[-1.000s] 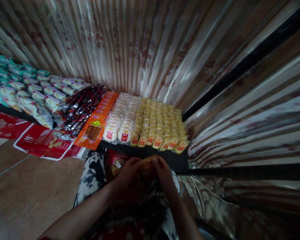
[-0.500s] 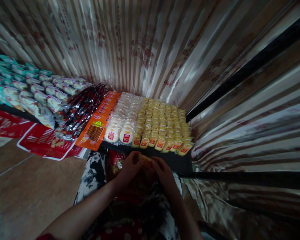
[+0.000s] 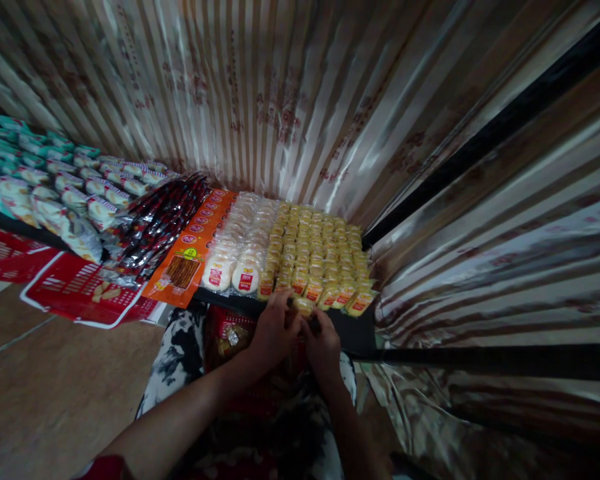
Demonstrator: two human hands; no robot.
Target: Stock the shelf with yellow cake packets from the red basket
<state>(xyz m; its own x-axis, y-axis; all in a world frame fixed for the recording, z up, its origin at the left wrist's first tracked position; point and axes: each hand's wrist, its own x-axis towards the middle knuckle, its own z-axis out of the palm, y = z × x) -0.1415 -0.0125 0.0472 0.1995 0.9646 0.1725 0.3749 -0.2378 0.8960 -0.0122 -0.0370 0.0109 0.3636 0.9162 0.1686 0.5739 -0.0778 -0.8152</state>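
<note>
hands together at lower centre: left hand (image 3: pixel 275 330) and right hand (image 3: pixel 321 340) pinch a yellow snack packet (image 3: pixel 304 306) at the front edge of the yellow packet rows (image 3: pixel 320 253). step looks like placing; next needs lining it up.

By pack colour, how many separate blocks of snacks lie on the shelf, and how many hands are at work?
Green-white packs: 1
Dark red packs: 1
Orange packs: 1
White round packs: 1
Yellow packs: 1
Hands: 2, left hand and right hand
Total: 5 blocks, 2 hands
</note>
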